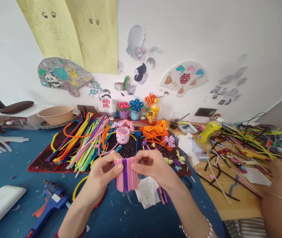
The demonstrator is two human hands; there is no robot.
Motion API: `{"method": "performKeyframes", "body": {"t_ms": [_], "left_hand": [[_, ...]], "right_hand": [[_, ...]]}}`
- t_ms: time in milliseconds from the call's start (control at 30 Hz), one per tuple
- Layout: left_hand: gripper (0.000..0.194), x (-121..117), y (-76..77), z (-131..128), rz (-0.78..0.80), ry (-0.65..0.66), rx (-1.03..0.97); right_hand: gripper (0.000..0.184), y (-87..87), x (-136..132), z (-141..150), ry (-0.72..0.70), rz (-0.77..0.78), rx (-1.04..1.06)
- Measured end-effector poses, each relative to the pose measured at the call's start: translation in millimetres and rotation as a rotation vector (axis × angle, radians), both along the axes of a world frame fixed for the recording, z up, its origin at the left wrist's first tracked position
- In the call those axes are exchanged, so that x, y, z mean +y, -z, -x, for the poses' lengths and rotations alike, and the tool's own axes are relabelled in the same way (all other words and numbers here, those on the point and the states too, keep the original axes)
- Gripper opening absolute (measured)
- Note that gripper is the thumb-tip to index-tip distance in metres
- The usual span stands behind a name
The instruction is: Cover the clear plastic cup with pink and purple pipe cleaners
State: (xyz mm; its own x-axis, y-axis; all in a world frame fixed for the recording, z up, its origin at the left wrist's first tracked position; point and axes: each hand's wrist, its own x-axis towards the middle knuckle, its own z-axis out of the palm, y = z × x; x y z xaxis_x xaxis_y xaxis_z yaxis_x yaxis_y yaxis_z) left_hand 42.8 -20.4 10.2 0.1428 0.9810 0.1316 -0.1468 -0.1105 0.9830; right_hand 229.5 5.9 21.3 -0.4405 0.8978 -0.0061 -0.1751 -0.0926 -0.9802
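Note:
Between my two hands is a row of short pink and purple pipe cleaners [125, 177], standing side by side like a small panel. My left hand [105, 168] pinches its upper left edge with thumb and fingers. The upper right edge is gripped the same way by my right hand [152, 165]. Just behind stands a small pink pot [122, 135] made of pipe cleaners. A crumpled white tissue [147, 191] lies under my right hand, with cut purple and pink pieces [163, 195] beside it. A blue glue gun [54, 201] rests on the blue table to the left.
A heap of coloured pipe cleaners [88, 142] covers the dark mat's left side; orange pipe-cleaner flowers [156, 130] lie on its right. Finished flower pots [135, 114] and a juice bottle [154, 112] stand by the wall. Another person's arm [280, 195] rests at the right table. A white case [3, 210] lies front left.

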Motion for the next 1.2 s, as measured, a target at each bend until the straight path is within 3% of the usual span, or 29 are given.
{"method": "performKeyframes", "body": {"t_ms": [133,333,533,700,867,1067,1200], "left_hand": [[0.037,3,-0.9,0,0.029,0.000,-0.064],[0.041,10,3.6,2,0.092,0.038,-0.089],[0.035,10,3.1,-3,0.103,-0.012,0.021],[0.039,11,-4.5,-6,-0.135,-0.184,0.458],[0.035,11,-2.0,-11,-0.262,-0.254,0.645],[0.012,5,5.6,-28,-0.814,-0.667,0.906],[0.014,4,5.8,-33,-0.959,-0.710,1.020]], "right_hand": [[0.040,0.4,2,-2,-0.011,-0.016,-0.006],[0.045,1.5,6,-10,-0.166,-0.079,-0.081],[0.050,22.3,13,-11,-0.179,-0.106,-0.032],[0.048,29.4,19,-9,-0.088,-0.163,-0.075],[0.049,29.8,24,-9,-0.004,-0.252,-0.126],[0.046,37.7,27,-1,0.154,-0.351,-0.076],[0.042,41.6,25,6,0.231,-0.355,-0.011]]}}
